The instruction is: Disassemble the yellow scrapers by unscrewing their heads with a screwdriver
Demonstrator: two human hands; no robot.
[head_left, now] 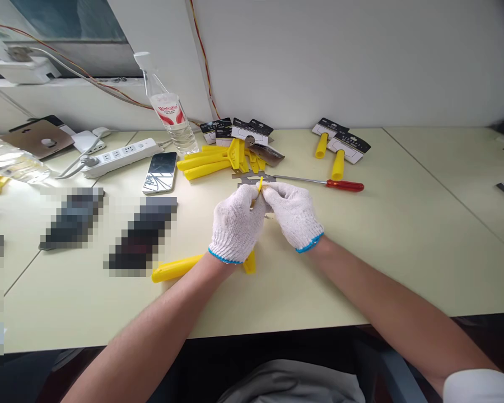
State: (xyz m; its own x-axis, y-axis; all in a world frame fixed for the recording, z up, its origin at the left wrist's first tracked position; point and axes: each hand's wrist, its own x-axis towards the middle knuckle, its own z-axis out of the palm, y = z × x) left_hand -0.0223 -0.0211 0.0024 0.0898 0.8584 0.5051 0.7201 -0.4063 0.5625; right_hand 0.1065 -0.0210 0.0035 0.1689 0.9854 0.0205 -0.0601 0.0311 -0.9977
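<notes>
Both of my hands wear white knitted gloves with blue cuffs and meet over the table. Pinched between the fingers of my left hand [238,224] and my right hand [294,212] is a small yellow plastic piece [261,183]; most of it is hidden by the gloves. Under my left wrist lies a yellow handle [177,268], partly covered by the forearm. Flat grey metal blades [252,177] rest just beyond my fingertips. A screwdriver [345,185] with a red handle points its shaft toward them. Behind is a pile of yellow scraper handles [210,163].
At the back right are two yellow handles [338,165] with black-and-white cards [349,148]. A water bottle [170,112], a phone [160,172] and a white power strip [121,158] stand or lie to the left. Blurred dark objects [145,238] lie nearer. The table's front edge runs below my forearms.
</notes>
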